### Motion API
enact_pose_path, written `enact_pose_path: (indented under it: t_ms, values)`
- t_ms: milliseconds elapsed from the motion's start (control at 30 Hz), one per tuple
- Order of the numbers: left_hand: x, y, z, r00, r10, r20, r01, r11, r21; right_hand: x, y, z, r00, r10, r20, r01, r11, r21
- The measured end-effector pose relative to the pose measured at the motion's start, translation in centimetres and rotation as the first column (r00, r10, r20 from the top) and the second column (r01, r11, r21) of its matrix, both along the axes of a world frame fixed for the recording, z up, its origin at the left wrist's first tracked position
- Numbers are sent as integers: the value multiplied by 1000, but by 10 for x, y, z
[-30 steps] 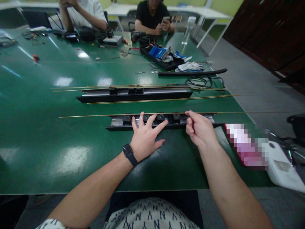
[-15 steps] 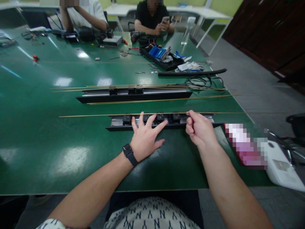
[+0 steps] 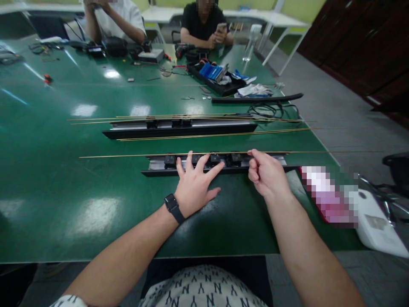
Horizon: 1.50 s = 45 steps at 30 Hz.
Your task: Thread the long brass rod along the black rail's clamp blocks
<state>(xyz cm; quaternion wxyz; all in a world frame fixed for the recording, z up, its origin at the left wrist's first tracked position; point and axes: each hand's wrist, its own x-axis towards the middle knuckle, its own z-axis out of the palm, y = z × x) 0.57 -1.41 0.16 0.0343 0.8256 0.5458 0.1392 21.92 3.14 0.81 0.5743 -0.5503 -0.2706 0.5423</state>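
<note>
Right hand [image 3: 268, 174]: grip closed in a thumb-and-index pinch on a thin brass-coloured rod [image 3: 134, 155], other fingers curled in. Left hand [image 3: 194, 187]: grip wide, fingers splayed palm-down over the near black-and-silver channel [image 3: 159, 173], tips reaching the black blocks [image 3: 170, 160] inside; middle fingertip is at the rod line. Can't tell which tips actually press. Smartwatch [image 3: 171, 202] on left wrist.

Rod runs along the channel's far edge, overshooting both ends. Channel lies lengthwise on the green counter [image 3: 64, 183], in front of the person.

Beyond it: second channel [image 3: 179, 129], parallel-ish, also with black blocks inside; loose brass-coloured rods across its back edge, more along its front [image 3: 191, 137].

Right of near channel: red-edged item, blurred out, next to a white device [image 3: 377, 226].

Farther back: black cable coil [image 3: 266, 111], long black strip [image 3: 255, 99], white gloves [image 3: 255, 90], black tray [image 3: 226, 88] with blue packs, clear bottle [image 3: 251, 42]. Two people sit at the far side; the one in black holds a phone [image 3: 220, 28].
</note>
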Motion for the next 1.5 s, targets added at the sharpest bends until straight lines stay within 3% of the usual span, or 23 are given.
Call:
enact_pose_path:
  t_ms: [1500]
  values:
    - [-1,0,0,1000,0,-15,0,1000,4,-1,0,1,1000,-14,-18,14,1000,-6]
